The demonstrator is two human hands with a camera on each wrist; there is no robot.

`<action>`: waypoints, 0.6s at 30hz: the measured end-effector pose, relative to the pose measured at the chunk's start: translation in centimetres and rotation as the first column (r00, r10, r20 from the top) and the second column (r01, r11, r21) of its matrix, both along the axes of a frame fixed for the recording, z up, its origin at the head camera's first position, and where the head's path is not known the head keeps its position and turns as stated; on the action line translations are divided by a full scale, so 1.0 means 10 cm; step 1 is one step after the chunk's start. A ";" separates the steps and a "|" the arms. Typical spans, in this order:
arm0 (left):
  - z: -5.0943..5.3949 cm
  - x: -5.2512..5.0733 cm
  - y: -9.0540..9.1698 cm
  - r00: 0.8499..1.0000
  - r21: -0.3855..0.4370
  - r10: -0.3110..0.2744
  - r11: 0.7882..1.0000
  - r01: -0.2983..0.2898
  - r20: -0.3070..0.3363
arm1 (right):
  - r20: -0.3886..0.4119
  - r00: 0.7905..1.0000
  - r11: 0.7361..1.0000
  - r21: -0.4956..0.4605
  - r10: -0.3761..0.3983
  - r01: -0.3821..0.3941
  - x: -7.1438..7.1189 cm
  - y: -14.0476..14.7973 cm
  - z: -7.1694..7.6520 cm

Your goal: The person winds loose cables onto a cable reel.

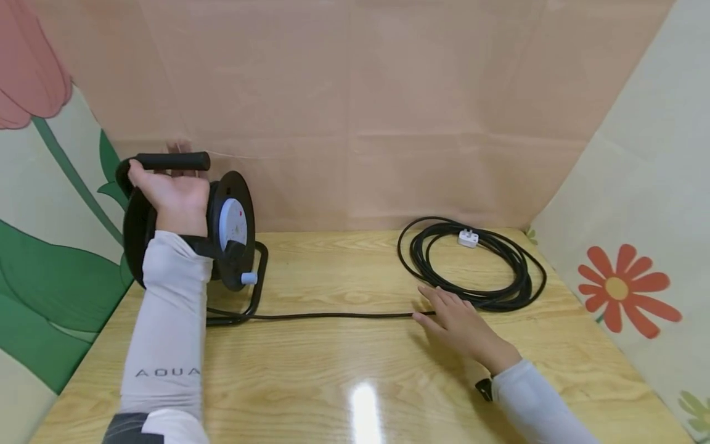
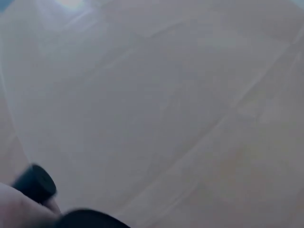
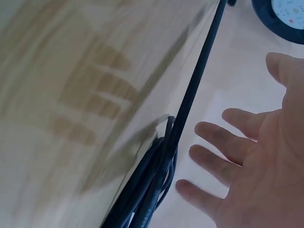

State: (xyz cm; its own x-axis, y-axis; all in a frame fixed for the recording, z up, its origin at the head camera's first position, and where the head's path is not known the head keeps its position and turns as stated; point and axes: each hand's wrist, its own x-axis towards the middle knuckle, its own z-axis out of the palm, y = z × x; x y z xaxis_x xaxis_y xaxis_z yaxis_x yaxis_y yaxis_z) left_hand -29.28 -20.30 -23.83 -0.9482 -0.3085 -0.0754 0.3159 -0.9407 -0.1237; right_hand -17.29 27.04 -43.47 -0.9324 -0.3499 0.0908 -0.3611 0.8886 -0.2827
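Blk cable reel (image 1: 249,208) upright on its tubular stand (image 1: 259,290), L side of tabletop, round lt-blue socket face (image 1: 232,221) turned R. Straight blk handle (image 1: 177,161) up top, approx. horiz.; lt-blue crank knob (image 1: 249,278) low on front flange. Single blk cable run (image 1: 333,316) goes fr. reel base R, nearly straight, to loose coil (image 1: 521,285) lying flat at R rear, loops overlapping, outermost one spread wider. White plug (image 1: 468,238) sits on coil's far side, pins showing.

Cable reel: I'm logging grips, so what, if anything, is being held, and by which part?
The left hand is partly behind the handle of the cable reel; whether it grips it cannot be told. The right hand holds nothing.
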 end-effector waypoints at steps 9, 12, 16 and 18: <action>-0.06 -0.18 0.04 0.981 0.006 0.084 0.996 -0.084 -0.174 | -0.013 1.000 1.000 0.006 0.006 -0.006 0.06 0.05 -0.01; -0.01 -0.19 0.06 0.987 -0.026 0.084 0.996 -0.088 -0.137 | -0.037 0.999 1.000 0.001 0.004 -0.004 0.05 0.06 -0.01; 0.06 -0.20 0.09 0.993 -0.074 0.100 0.992 -0.104 -0.063 | -0.049 0.999 1.000 0.011 0.007 -0.007 0.03 0.08 -0.02; 0.08 -0.20 0.09 0.995 -0.105 0.100 0.989 -0.101 -0.018 | -0.040 0.999 1.000 0.018 0.011 -0.010 0.02 0.08 -0.02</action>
State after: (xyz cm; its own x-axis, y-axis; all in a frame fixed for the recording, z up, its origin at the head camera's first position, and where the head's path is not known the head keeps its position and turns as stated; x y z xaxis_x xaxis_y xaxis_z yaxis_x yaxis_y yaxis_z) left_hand -31.26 -19.44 -23.04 -0.9128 -0.4077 -0.0256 0.4083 -0.9124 -0.0299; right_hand -17.04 27.80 -43.69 -0.9243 -0.3618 0.1213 -0.3812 0.8895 -0.2518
